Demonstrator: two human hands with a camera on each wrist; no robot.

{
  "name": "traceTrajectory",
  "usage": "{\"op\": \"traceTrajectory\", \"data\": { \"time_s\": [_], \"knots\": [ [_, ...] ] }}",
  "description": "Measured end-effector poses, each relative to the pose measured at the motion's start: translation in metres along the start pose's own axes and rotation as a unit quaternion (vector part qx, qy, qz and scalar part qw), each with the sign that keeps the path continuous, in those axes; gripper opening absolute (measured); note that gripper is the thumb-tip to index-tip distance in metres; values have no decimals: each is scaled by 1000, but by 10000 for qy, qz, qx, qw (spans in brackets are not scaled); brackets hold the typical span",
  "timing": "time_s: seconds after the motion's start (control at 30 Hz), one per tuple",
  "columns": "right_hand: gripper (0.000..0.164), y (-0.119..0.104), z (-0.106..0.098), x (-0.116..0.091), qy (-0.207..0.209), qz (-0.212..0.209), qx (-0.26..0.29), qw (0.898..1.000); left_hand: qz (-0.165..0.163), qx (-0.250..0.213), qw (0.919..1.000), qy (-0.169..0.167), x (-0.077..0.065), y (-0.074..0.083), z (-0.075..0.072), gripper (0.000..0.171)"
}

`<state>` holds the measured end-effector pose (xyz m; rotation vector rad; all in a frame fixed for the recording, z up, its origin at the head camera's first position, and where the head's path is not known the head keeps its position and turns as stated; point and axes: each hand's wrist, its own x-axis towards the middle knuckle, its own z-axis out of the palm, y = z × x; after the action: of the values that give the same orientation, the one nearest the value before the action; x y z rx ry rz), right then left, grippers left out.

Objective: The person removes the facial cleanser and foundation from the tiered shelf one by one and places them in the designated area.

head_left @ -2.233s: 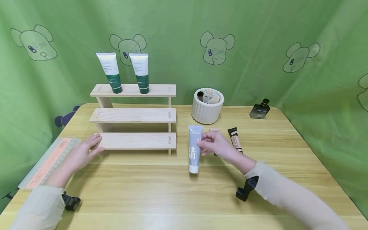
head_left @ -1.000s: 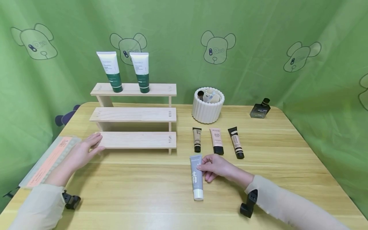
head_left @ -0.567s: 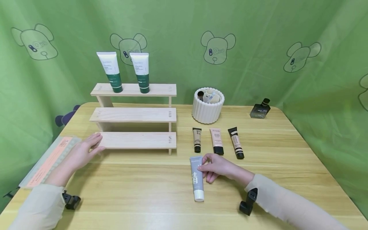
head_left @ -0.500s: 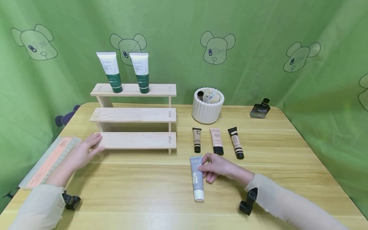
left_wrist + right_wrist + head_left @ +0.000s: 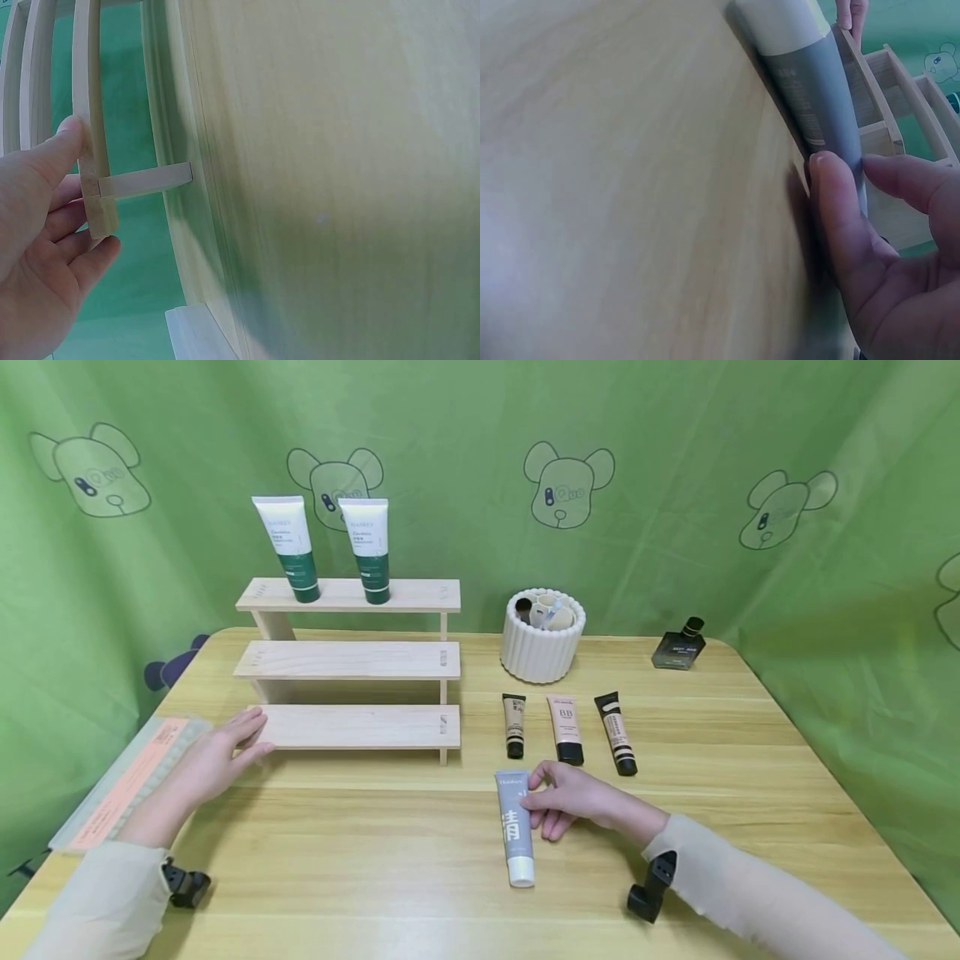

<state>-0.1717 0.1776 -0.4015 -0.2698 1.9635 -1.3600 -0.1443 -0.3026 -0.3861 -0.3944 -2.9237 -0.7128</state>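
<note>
1. Down to lower centre moved a grey-blue, white-capped plastic tube (image 5: 514, 828), long axis near-vertical.
2. Right hand (image 5: 573, 796), nearer, pinched its right edge.
3. Left hand (image 5: 222, 750) gripped a pale wooden three-tier shelf (image 5: 356, 727), centre left.

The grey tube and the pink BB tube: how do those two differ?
The grey tube has a white cap; the pink BB tube has a black one. The grey tube looks larger than the pink BB tube. The right hand pinches the grey tube, while the pink BB tube lies untouched. Both have their caps toward the viewer.
</note>
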Motion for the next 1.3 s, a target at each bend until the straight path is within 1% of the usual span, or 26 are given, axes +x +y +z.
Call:
{"op": "traceTrajectory", "data": {
  "time_s": [0.2, 0.4, 0.5, 0.7, 0.93, 1.0, 1.17, 1.3],
  "knots": [
    [38, -5, -4, -1, -163, -8, -149, 9998, -2, -3, 10000, 16, 0, -2, 0, 58],
    [34, -20, -12, -2, -216, -300, -483, 9982, -16, 29, 10000, 22, 0, -3, 1, 59],
    [34, -34, -17, -1, -196, -468, -648, 9966, -48, 29, 10000, 4, 0, -2, 0, 59],
    [40, -65, -27, 7, -90, -835, -970, 9917, -76, 51, 10000, 2, 0, -1, -1, 59],
    [35, -101, -31, 22, 59, -1250, -952, 9876, -6, -3, 10000, 32, 0, 1, -1, 58],
    [37, -112, -32, 27, 128, -1367, -1003, 9854, 8, -21, 10000, 36, 0, 1, -1, 58],
    [37, -142, -31, 38, 487, -1634, -1196, 9781, 4, -21, 10000, 49, 0, 2, -1, 58],
    [35, -164, -30, 49, 800, -1842, -1205, 9722, 10, -14, 10000, 65, 0, 2, -1, 57]
  ]
}}
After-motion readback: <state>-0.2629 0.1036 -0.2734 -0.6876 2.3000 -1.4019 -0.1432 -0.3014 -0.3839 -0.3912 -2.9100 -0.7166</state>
